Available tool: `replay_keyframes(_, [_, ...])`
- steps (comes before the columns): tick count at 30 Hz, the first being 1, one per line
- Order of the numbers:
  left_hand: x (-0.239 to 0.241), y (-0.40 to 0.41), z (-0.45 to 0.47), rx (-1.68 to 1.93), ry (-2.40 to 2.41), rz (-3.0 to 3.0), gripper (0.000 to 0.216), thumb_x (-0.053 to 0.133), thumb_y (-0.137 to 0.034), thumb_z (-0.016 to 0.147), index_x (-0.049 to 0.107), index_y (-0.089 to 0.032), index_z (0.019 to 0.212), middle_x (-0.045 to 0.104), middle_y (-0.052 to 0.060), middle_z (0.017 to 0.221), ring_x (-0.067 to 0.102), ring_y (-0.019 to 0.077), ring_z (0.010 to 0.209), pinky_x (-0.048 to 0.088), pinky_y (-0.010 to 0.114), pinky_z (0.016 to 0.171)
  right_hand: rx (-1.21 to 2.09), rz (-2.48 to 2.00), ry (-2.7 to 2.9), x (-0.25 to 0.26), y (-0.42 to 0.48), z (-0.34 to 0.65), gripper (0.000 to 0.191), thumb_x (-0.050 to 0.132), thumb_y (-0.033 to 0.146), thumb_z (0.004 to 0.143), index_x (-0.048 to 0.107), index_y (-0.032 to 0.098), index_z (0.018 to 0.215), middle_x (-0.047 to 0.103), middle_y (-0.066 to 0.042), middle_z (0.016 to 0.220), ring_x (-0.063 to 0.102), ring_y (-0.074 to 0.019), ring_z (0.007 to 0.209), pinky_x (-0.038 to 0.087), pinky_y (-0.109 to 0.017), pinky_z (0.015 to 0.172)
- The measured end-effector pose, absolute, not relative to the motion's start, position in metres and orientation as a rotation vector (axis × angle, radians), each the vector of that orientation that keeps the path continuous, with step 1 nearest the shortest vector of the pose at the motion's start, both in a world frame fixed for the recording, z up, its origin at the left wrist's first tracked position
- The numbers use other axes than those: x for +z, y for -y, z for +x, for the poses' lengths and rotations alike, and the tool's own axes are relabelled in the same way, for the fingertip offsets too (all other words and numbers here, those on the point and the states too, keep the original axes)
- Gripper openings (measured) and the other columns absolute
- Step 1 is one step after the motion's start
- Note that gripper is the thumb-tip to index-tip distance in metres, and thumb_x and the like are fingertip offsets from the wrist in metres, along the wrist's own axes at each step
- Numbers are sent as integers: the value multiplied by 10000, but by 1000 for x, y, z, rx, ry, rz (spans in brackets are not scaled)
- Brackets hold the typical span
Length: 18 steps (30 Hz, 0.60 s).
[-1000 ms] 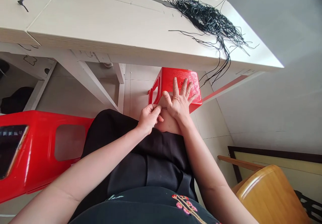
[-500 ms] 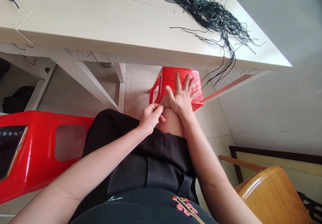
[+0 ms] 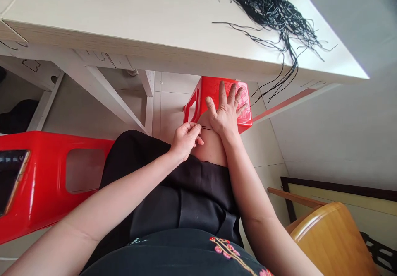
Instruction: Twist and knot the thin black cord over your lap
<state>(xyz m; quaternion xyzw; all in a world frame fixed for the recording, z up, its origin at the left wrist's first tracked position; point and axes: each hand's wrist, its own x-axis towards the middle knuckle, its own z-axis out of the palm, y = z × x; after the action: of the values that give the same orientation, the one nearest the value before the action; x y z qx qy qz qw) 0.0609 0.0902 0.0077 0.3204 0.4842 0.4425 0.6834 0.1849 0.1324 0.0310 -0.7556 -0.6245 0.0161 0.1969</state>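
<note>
My left hand (image 3: 185,140) is pinched shut on the end of a thin black cord (image 3: 207,128) that lies across my bare knee (image 3: 211,145). My right hand (image 3: 227,111) lies flat on the knee with its fingers spread, its palm pressing on the cord. Both hands work over my lap, below the front edge of the table. A tangled pile of black cords (image 3: 273,11) lies on the table top at the far right, and several strands hang over its edge.
A pale wooden table (image 3: 124,15) spans the upper view. A small red plastic stool (image 3: 214,98) stands beyond my knee on the tiled floor. A larger red stool (image 3: 46,181) stands at my left. A wooden chair (image 3: 328,234) is at the lower right.
My right hand has slid forward along the knee with fingers still spread. My left hand keeps its pinch on the cord. The view has tipped slightly downward.
</note>
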Motion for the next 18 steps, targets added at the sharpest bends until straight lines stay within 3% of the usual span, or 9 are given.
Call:
replay_keyframes(12, [12, -96, 59, 987, -1097, 727, 208, 632, -316, 690, 501, -161, 649, 520, -50, 592, 519, 41, 383, 235, 147, 325, 3, -2088, 1738, 33, -139, 183, 640, 138, 572, 894, 129, 246, 1445, 101, -123, 1510, -35, -328, 1384, 80, -717, 960])
replay_keyframes(18, [13, -98, 54, 1001, -1099, 717, 211, 642, -317, 681, 508, -158, 647, 516, -51, 583, 516, 41, 386, 238, 148, 326, 14, -2100, 1749, 37, -144, 178, 628, 148, 554, 906, 240, 203, 1419, 169, -121, 1502, -4, -309, 1389, 71, -681, 1000])
